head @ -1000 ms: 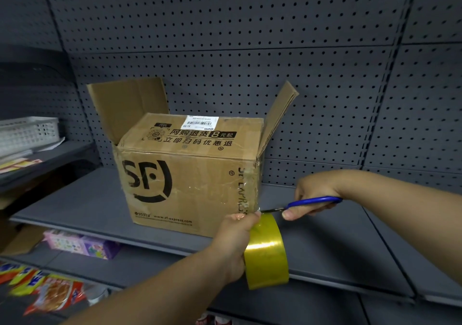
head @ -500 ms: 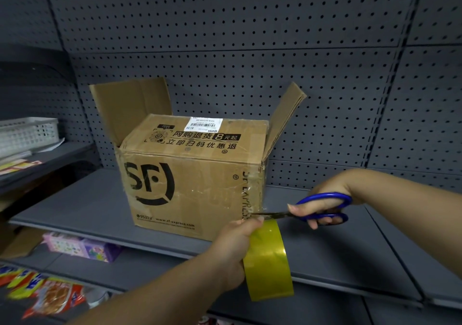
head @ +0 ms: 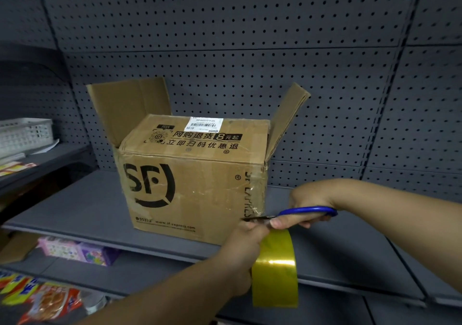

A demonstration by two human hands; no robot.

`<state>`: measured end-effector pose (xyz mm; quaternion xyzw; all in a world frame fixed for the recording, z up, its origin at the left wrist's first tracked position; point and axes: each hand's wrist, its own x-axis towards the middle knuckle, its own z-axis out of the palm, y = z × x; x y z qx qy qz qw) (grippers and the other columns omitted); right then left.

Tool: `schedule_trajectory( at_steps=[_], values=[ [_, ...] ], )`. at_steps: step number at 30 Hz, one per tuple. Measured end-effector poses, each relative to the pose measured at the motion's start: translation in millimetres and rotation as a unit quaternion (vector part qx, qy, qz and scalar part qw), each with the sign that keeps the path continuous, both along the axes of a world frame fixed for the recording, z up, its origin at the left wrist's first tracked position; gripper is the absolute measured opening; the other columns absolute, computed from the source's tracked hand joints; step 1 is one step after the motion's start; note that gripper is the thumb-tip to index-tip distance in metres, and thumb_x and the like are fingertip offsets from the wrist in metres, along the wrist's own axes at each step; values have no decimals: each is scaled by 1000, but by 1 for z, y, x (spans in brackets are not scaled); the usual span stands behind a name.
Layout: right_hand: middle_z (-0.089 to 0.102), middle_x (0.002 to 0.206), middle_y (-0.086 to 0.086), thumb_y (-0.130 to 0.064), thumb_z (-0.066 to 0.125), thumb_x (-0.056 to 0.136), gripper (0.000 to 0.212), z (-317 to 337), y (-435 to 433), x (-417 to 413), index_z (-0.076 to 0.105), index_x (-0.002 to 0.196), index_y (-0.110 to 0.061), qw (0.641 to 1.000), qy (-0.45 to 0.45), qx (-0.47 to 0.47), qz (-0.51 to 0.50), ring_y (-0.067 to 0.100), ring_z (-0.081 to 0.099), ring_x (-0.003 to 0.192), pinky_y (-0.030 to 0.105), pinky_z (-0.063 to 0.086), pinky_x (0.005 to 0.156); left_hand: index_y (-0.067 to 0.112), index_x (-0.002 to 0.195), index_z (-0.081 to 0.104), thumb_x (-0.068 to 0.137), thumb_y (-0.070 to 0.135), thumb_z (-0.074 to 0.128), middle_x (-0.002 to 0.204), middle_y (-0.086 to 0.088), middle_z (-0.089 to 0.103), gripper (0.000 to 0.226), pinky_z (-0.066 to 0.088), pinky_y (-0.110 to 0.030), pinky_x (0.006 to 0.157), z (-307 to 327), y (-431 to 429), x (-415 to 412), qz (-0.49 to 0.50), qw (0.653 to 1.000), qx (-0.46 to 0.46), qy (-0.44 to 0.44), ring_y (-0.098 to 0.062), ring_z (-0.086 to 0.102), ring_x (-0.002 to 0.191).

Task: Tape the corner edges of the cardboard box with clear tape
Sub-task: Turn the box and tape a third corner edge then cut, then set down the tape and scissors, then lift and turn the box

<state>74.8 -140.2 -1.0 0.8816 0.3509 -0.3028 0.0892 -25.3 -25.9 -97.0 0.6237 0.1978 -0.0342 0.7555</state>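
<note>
Our left hand point(head: 246, 247) grips the roll point(head: 275, 272); our right hand point(head: 307, 199) grips the scissors point(head: 307, 211), blades at the tape just above the left fingers. The box point(head: 195, 187) stands just beyond both hands. We judge this the cut, and next the loose end needs pressing down.

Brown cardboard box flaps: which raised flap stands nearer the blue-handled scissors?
The right cardboard flap, seen nearly edge-on above the taped corner by the blue-handled scissors; the broad left flap faces the camera, farther away.

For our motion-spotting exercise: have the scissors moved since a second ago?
Yes. The scissors advanced left: tips now past the right corner of the cardboard box.
</note>
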Motion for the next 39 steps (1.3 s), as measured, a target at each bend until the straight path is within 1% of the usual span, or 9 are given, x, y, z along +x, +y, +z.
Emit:
schedule_trajectory(
  at_steps=[8,12,18,25,27,29,31,33,39],
  values=[
    [45,58,-2,-64,45,81,46,-1,-28,5,55,66,-22,996,64,-58,-12,12,43,51,20,39,54,14,89,56,92,22,52,75,-8,55,10,45,-26,60,-9,-5,-7,-8,999,-23,27,-20,54,64],
    [46,56,-4,-63,54,74,40,3,-87,22,59,67,-24,991,90,-8,-94,9,46,47,14,41,50,17,82,59,90,21,54,74,-7,55,10,43,-29,67,-8,-17,-8,-16,1000,-11,8,-22,53,71],
    [54,64,-1,-65,55,76,51,-39,-137,49,52,62,-16,965,-130,3,-227,13,50,58,25,39,60,23,79,53,91,27,54,82,8,54,13,36,-19,63,13,-57,1,-53,987,103,-108,-8,47,77],
    [54,129,16,-30,45,94,41,-83,-130,53,47,126,-4,925,-205,27,-317,27,55,113,29,45,86,23,74,50,88,20,60,61,9,42,17,29,-9,45,35,-92,30,-92,961,155,-209,-3,36,57],
    [60,120,17,-28,45,94,32,-79,-130,49,58,113,-6,906,-242,124,-324,29,58,106,29,45,77,23,75,51,88,21,60,61,8,43,16,30,-16,50,36,-96,36,-98,961,151,-208,-4,36,59],
    [66,110,13,-28,45,95,26,-72,-127,39,64,97,-10,846,-233,371,-303,25,60,100,26,41,72,23,79,52,87,22,61,66,3,47,12,31,-22,54,35,-97,40,-103,962,150,-201,-9,39,62],
    [68,108,9,-25,46,95,28,-57,-122,19,67,101,-7,776,-73,569,-262,14,61,98,16,44,77,22,88,53,83,20,66,78,-8,55,14,37,-28,58,36,-98,43,-110,966,138,-187,-17,47,68],
    [70,107,11,-24,48,93,30,-48,-120,2,67,103,-3,759,44,610,-223,10,61,95,18,46,85,20,97,52,77,11,72,91,-15,63,30,48,-33,68,36,-97,44,-123,971,117,-169,-22,58,78],
    [73,98,1,-19,70,79,17,-47,-119,-2,73,95,-14,802,-121,548,-203,8,64,88,24,48,86,26,97,47,73,-6,68,94,-14,63,45,46,-39,77,33,-93,46,-134,965,148,-171,-24,58,84]
  ],
)
